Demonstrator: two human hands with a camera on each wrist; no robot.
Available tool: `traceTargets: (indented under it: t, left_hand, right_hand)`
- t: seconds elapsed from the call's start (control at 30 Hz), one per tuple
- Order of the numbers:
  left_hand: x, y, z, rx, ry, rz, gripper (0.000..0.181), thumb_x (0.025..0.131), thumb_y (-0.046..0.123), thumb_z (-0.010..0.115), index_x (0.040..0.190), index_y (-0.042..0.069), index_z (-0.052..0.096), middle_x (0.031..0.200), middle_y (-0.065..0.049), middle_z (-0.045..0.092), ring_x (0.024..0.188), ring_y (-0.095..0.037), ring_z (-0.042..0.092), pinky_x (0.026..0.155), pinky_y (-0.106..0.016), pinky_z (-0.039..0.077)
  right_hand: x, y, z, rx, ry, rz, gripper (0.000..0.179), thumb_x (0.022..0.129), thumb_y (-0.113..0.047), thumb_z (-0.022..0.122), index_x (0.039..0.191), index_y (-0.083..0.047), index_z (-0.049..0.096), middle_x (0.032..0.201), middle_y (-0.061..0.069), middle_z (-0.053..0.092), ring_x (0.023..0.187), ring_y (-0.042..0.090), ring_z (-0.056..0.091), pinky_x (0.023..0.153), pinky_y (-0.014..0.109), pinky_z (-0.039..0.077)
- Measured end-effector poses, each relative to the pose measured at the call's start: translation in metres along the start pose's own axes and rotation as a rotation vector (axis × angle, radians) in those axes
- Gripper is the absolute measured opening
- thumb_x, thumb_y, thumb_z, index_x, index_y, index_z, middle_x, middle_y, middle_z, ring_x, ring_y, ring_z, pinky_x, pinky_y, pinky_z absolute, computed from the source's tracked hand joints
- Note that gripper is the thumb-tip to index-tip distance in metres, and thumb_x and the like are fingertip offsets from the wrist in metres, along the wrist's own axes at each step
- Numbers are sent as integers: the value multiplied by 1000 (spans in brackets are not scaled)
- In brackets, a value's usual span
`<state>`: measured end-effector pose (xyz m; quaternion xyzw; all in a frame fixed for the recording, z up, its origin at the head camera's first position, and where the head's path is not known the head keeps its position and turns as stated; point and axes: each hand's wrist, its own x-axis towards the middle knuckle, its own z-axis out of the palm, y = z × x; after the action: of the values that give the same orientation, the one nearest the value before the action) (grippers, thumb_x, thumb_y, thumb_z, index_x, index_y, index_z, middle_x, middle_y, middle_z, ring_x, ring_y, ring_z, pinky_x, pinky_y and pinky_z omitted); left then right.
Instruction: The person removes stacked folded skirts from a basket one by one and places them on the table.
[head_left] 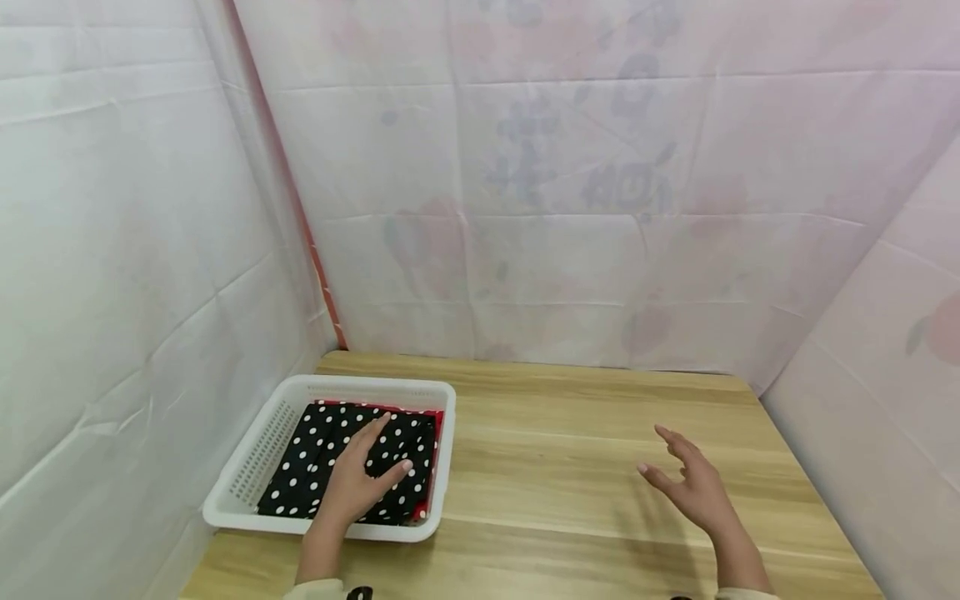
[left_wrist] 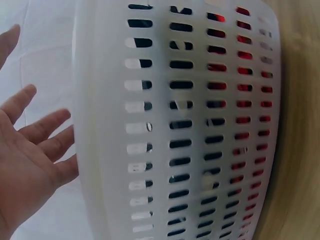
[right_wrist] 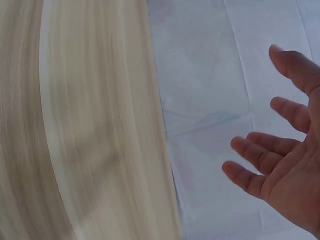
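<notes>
A white plastic basket (head_left: 442, 500) with slotted walls stands at the left of the wooden table. Inside it lies black cloth with white polka dots (head_left: 300, 458), with red cloth (head_left: 438, 454) showing along its right and far edges. Over the basket is my left hand (head_left: 356, 483), fingers spread and thumb apart; it grips nothing. In the left wrist view the basket's wall (left_wrist: 110, 150) hides the cloth except through the slots. My right hand (head_left: 701, 492) hovers above the right part of the table, its fingers loosely bent and holding nothing.
The wooden table (head_left: 555, 467) runs between the basket and my right hand. White printed sheeting (head_left: 540, 167) hangs behind the table and on both sides. The basket sits close to the left sheet (head_left: 150, 292).
</notes>
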<state>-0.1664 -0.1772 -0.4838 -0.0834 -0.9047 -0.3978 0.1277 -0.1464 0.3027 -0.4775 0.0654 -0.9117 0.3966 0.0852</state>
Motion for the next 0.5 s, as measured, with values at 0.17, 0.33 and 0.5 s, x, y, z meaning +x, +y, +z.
traceTargets:
  t: [0.17, 0.33, 0.5]
  left_hand:
    - [0, 3, 2, -111, 17, 4, 72, 74, 39, 77, 136, 18, 48, 137, -10, 46, 127, -34, 36, 96, -61, 30]
    - [-3, 8, 3, -215, 20, -12, 66, 74, 30, 79, 133, 20, 51, 136, -9, 47, 122, -32, 44, 95, -56, 36]
    - [-6, 8, 2, -276, 23, -38, 63, 74, 21, 79, 131, 18, 52, 134, -9, 48, 119, -30, 47, 94, -51, 38]
  right_hand:
    - [-3, 0, 3, 171, 8, 36, 68, 88, -25, 66, 144, -6, 32, 142, 22, 34, 120, 42, 40, 90, 50, 41]
    - [-5, -2, 7, 286, 40, -7, 64, 89, -16, 65, 143, -7, 34, 138, 17, 40, 117, 18, 46, 84, 17, 44]
    - [-5, -2, 13, 379, 66, -49, 62, 88, -9, 64, 142, -4, 35, 133, 7, 45, 113, 4, 47, 83, 13, 42]
